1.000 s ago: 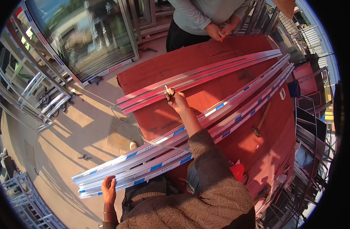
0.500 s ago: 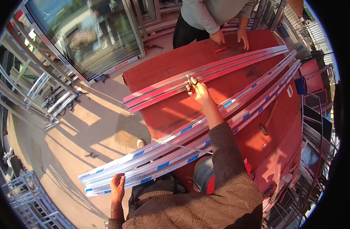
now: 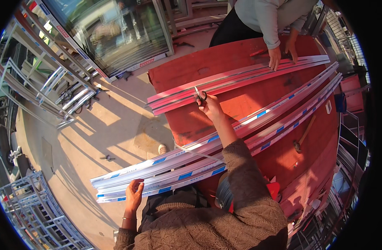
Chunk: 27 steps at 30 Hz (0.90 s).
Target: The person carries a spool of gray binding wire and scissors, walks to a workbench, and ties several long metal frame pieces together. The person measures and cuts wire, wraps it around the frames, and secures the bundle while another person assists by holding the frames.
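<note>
My right hand (image 3: 211,109) grips a pair of scissors (image 3: 201,96) with dark handles, blades pointing away from me. It is raised over the red table, by the near side of a bundle of reddish-looking metal profiles (image 3: 236,79). Closer to me lie long white profiles (image 3: 157,168) with blue-marked film, their left ends jutting past the table. My left hand (image 3: 134,196) is beside those ends, fingers loosely bent and apart, holding nothing. A thin pale strip (image 3: 197,153) crosses the white profiles. Across the table a co-worker's hands (image 3: 275,58) are at the far bundle.
A hammer (image 3: 298,146) lies on the red table (image 3: 191,125) to the right. Near my waist is a grey roll (image 3: 222,192) with red beside it. A large glazed panel (image 3: 111,37) stands at the far left, with metal frames (image 3: 41,208) along the left side.
The co-worker's hands have moved from the tabletop onto the far profiles. My right hand has shifted left along that bundle with the scissors. My left hand stays near the white profiles' ends.
</note>
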{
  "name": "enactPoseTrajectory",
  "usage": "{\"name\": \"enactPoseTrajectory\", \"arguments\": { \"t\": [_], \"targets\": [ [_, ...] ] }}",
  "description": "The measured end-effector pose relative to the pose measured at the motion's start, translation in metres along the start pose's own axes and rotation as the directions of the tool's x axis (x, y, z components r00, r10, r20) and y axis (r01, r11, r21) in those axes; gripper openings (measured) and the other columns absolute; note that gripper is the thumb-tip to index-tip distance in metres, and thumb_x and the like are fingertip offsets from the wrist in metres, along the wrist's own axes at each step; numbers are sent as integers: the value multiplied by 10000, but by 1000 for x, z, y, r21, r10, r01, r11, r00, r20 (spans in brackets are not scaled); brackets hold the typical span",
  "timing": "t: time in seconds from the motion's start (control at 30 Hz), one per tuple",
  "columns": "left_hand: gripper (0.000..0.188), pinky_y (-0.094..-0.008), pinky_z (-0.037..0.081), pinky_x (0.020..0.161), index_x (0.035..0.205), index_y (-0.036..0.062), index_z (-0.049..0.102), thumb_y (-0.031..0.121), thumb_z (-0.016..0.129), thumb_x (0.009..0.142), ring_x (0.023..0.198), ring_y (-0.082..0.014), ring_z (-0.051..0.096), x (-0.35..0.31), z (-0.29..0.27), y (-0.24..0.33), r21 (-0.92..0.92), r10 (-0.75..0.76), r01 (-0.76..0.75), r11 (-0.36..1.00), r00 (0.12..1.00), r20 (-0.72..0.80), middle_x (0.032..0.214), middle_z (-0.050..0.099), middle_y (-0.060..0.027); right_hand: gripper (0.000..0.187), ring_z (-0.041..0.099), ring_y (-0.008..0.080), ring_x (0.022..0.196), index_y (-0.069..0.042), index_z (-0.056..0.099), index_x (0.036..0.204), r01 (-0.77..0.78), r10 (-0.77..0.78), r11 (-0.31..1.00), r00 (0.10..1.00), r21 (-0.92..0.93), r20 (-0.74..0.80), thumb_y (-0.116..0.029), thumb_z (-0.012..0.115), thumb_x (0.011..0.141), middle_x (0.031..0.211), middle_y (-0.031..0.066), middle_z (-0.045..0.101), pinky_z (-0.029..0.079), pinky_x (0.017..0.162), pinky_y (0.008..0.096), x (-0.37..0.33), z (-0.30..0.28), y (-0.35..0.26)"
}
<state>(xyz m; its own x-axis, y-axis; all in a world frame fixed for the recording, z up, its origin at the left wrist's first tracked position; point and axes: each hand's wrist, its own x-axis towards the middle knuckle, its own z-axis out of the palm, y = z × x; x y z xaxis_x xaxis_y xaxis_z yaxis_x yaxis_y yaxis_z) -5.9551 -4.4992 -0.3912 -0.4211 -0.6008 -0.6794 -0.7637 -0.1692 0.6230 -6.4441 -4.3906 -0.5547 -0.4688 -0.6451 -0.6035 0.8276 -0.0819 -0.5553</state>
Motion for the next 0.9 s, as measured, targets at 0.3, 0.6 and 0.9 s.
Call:
{"name": "enactPoseTrajectory", "arguments": {
  "t": [0.3, 0.6, 0.9],
  "targets": [
    [238, -362, 551, 920, 1157, -16, 683, 160, 660, 998, 1019, -239, 720, 8, 11, 5, 29, 10, -11, 1000, 999, 37, 1056, 740, -164, 312, 603, 101, 678, -28, 673, 996, -27, 27, 995, 1000, -100, 5, -338, 659, 1019, 782, 25, 643, 446, 551, 223, -20, -24, -41],
    [223, -327, 536, 911, 1147, -14, 692, 153, 646, 1006, 1003, -195, 700, 6, 8, 7, 16, 0, 0, 1000, 1000, 19, 1043, 736, -111, 354, 621, 99, 658, -23, 680, 954, -68, 69, 998, 994, -16, 79, -372, 740, 960, 767, 30, 652, 438, 516, 215, -7, 11, -3],
    [178, -389, 566, 874, 1129, 8, 697, 105, 630, 996, 964, -316, 739, 18, 47, 44, 72, 101, -111, 991, 988, 119, 1049, 741, -156, 336, 611, 101, 668, -26, 683, 959, -102, 104, 994, 993, -43, 53, -357, 739, 962, 765, 29, 645, 431, 524, 219, -4, 11, -11]
  ]
}}
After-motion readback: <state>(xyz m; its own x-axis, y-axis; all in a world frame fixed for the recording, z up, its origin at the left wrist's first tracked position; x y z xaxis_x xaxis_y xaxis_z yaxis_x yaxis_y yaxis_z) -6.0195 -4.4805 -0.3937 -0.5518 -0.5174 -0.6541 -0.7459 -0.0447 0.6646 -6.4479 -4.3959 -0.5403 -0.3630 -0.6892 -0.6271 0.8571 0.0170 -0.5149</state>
